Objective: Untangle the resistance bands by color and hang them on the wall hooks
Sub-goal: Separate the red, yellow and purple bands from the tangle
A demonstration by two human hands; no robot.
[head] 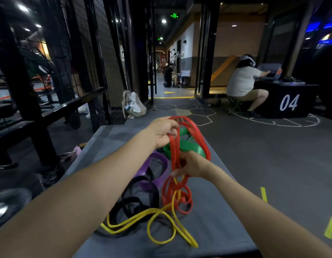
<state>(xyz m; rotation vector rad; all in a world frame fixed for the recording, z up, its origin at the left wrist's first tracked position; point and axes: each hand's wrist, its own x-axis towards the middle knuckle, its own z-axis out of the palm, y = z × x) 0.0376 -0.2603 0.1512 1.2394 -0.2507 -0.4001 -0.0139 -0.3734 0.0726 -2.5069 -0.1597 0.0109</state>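
Several red bands (196, 133) hang between my two hands above a grey padded platform (213, 220). My left hand (162, 132) grips their upper loops, fingers curled round them. Lower down, my right hand (191, 165) pinches the same red strands, and below it more red loops sag onto the platform. A yellow band (157, 218) threads up through the red tangle and sprawls across the near end. Black bands (137, 200) lie left of it, a purple band (159, 164) behind them, and green bands (187, 146) beyond my hands. No wall hooks are visible.
A black metal rack (40, 112) and mesh wall stand to the left. A beige bag (132, 105) leans at the platform's far end. A seated person (241, 82) works at a black box marked 04 (289, 101) to the right. Dark floor surrounds the platform.
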